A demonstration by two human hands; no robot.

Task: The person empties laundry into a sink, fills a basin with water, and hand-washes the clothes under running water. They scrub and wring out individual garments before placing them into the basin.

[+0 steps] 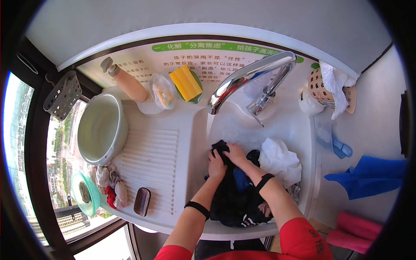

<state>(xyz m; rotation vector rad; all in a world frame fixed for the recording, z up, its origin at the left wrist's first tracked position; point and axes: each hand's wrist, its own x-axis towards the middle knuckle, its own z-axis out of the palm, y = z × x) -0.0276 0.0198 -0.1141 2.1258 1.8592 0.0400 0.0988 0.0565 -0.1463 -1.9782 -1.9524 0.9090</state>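
Note:
Both hands are inside the right-hand basin of a white laundry sink [308, 182]. My left hand [217, 166] and my right hand [236, 154] grip a bunched part of a black garment [220, 145] from either side. Below them, dark wet clothes [227, 204] fill the front of the basin, with a patch of blue cloth [241, 178] among them. White fabric [280, 159] lies heaped to the right of my right forearm. The chrome faucet [253, 76] arches over the basin, its spout behind my hands. Pale, cloudy water shows behind the garment.
Left of the basin is a ribbed washboard [151, 162] with a brush [142, 201] on it. A pale green basin [102, 130], small balled clothes [112, 185] and a mint bowl [94, 195] line the left side. A pump bottle [130, 83] and yellow sponge [186, 83] stand behind.

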